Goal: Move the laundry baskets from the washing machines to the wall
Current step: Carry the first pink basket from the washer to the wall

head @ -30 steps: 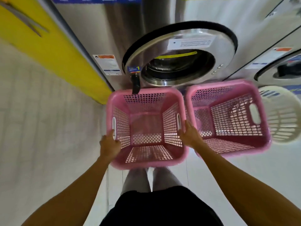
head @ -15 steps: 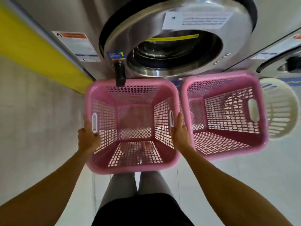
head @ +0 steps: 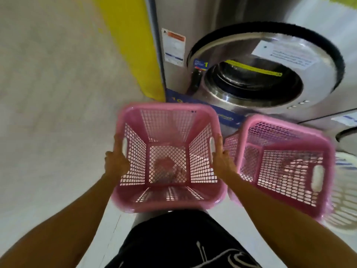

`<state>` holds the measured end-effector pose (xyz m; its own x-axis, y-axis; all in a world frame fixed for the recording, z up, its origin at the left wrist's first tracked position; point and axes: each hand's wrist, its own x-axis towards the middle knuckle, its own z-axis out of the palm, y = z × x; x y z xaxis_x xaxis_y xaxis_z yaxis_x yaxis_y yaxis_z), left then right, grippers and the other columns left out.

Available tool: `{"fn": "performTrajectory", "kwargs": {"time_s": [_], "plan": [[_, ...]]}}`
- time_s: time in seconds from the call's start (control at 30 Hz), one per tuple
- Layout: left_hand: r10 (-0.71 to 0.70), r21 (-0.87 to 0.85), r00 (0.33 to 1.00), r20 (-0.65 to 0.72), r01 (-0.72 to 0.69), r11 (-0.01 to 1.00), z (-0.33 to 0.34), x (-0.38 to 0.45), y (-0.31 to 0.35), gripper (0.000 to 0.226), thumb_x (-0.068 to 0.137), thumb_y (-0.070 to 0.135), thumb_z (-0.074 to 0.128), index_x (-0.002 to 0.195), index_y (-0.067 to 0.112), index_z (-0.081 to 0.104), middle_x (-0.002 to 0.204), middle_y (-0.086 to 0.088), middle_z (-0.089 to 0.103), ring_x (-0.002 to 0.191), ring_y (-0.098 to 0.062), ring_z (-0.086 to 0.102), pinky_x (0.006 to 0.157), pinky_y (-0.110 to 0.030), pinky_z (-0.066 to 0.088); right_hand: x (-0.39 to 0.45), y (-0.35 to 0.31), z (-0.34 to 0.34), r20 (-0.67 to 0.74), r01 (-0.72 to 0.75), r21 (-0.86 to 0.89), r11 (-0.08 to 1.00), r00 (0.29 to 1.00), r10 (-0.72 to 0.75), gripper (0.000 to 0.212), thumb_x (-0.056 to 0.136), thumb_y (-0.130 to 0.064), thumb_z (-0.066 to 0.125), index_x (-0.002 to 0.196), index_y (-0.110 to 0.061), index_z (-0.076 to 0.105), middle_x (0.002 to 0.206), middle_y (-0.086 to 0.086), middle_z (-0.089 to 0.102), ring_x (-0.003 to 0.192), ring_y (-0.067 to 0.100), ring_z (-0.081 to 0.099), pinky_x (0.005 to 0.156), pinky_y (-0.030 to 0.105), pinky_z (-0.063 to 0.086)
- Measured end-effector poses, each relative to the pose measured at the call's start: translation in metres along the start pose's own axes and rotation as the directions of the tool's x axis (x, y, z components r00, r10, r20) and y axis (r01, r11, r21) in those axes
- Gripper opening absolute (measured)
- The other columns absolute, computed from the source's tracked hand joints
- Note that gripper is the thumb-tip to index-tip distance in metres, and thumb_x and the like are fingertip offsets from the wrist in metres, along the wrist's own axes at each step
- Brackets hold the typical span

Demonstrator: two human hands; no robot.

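Note:
I hold an empty pink mesh laundry basket [head: 133,205] in front of my waist, off the floor. My left hand [head: 116,161] grips its left rim by the handle slot and my right hand [head: 222,161] grips its right rim. A second pink basket [head: 280,120] stands on the floor just to the right, its side almost touching my right hand. Beyond it a round white basket [head: 345,202] shows partly at the right edge. All are in front of a steel washing machine [head: 260,78] with a round door.
A yellow wall panel [head: 133,45] runs beside the washer's left side. Pale tiled floor [head: 48,93] spreads to the left. A second washer [head: 347,128] shows at the right edge. My black shorts [head: 173,238] fill the bottom of the view.
The basket in my hands has come away from the washer door and sits lower and more central. The view has swung left, showing more floor and yellow wall.

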<state>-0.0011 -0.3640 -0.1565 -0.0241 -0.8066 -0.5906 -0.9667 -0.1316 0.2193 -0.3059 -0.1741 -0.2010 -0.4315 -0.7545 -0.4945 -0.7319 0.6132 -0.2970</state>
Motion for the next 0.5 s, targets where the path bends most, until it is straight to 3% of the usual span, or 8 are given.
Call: {"fn": "performTrajectory", "kwargs": {"time_s": [0.07, 0.13, 0.2, 0.27, 0.3, 0.4, 0.43, 0.5], "plan": [[-0.054, -0.047, 0.998, -0.043, 0.052, 0.998, 0.001, -0.024, -0.020, 0.098, 0.088, 0.004, 0.053, 0.153, 0.044, -0.008, 0.098, -0.021, 0.049, 0.089, -0.046, 0.060, 0.078, -0.050, 0.052, -0.002, -0.012, -0.003, 0.006, 0.075, -0.015, 0.997, 0.997, -0.075, 0.097, 0.101, 0.000, 0.037, 0.144, -0.046, -0.037, 0.169, 0.004, -0.019, 0.101, 0.040, 0.065, 0.069, 0.049, 0.061], [-0.105, -0.086, 0.992, -0.071, 0.099, 0.991, 0.001, -0.042, -0.040, 0.098, 0.087, 0.003, 0.053, 0.154, 0.042, -0.009, 0.110, -0.022, 0.052, 0.096, -0.046, 0.058, 0.086, -0.052, 0.049, -0.006, -0.027, -0.007, -0.023, 0.135, -0.034, 0.990, 0.991, -0.136, 0.100, 0.102, -0.003, 0.040, 0.141, -0.049, -0.039, 0.170, 0.015, 0.007, 0.092, 0.040, 0.067, 0.069, 0.049, 0.059], [-0.142, -0.124, 0.985, -0.096, 0.130, 0.984, 0.002, -0.058, -0.059, 0.100, 0.086, 0.000, 0.051, 0.155, 0.038, -0.010, 0.125, -0.023, 0.050, 0.102, -0.046, 0.057, 0.091, -0.054, 0.046, -0.007, -0.042, -0.010, -0.011, 0.152, -0.060, 0.987, 0.988, -0.153, 0.100, 0.101, -0.008, 0.045, 0.146, -0.049, -0.034, 0.155, 0.027, 0.038, 0.094, 0.041, 0.066, 0.076, 0.052, 0.057], [-0.206, -0.182, 0.971, -0.123, 0.182, 0.966, 0.004, -0.076, -0.079, 0.099, 0.086, 0.001, 0.051, 0.154, 0.039, -0.010, 0.124, -0.024, 0.049, 0.104, -0.047, 0.056, 0.092, -0.054, 0.046, -0.006, -0.057, -0.009, 0.055, 0.141, -0.081, 0.987, 0.989, -0.137, 0.097, 0.100, -0.011, 0.048, 0.153, -0.041, -0.027, 0.139, 0.030, 0.050, 0.098, 0.040, 0.065, 0.086, 0.055, 0.055], [-0.248, -0.222, 0.959, -0.138, 0.215, 0.951, 0.006, -0.086, -0.089, 0.098, 0.088, 0.004, 0.052, 0.154, 0.041, -0.010, 0.119, -0.025, 0.049, 0.105, -0.048, 0.056, 0.092, -0.055, 0.046, -0.006, -0.067, -0.008, 0.076, 0.135, -0.085, 0.987, 0.989, -0.129, 0.093, 0.101, -0.016, 0.049, 0.156, -0.038, -0.022, 0.130, 0.032, 0.054, 0.099, 0.040, 0.065, 0.088, 0.056, 0.053], [-0.362, -0.324, 0.922, -0.138, 0.303, 0.896, 0.018, -0.123, -0.119, 0.101, 0.090, 0.008, 0.056, 0.150, 0.049, -0.013, 0.115, -0.024, 0.049, 0.108, -0.046, 0.055, 0.090, -0.056, 0.049, -0.009, -0.096, -0.004, 0.101, 0.169, -0.025, 0.985, 0.981, -0.166, 0.077, 0.098, -0.062, 0.034, 0.162, -0.035, 0.002, 0.117, 0.031, 0.061, 0.098, 0.039, 0.067, 0.093, 0.053, 0.051], [-0.392, -0.355, 0.911, -0.132, 0.326, 0.876, 0.024, -0.136, -0.130, 0.102, 0.090, 0.009, 0.058, 0.149, 0.050, -0.014, 0.116, -0.025, 0.048, 0.109, -0.046, 0.055, 0.090, -0.056, 0.049, -0.010, -0.105, -0.001, 0.104, 0.202, -0.036, 0.979, 0.975, -0.198, 0.071, 0.100, -0.057, 0.034, 0.161, -0.036, 0.004, 0.117, 0.031, 0.061, 0.096, 0.040, 0.067, 0.093, 0.052, 0.051], [-0.451, -0.409, 0.883, -0.127, 0.368, 0.835, 0.039, -0.165, -0.154, 0.102, 0.091, 0.013, 0.059, 0.148, 0.051, -0.016, 0.115, -0.025, 0.049, 0.109, -0.046, 0.055, 0.088, -0.055, 0.049, -0.014, -0.122, 0.011, 0.132, 0.315, -0.123, 0.941, 0.945, -0.299, 0.075, 0.103, -0.026, 0.043, 0.161, -0.035, -0.003, 0.118, 0.031, 0.061, 0.093, 0.041, 0.067, 0.086, 0.046, 0.052]]}}
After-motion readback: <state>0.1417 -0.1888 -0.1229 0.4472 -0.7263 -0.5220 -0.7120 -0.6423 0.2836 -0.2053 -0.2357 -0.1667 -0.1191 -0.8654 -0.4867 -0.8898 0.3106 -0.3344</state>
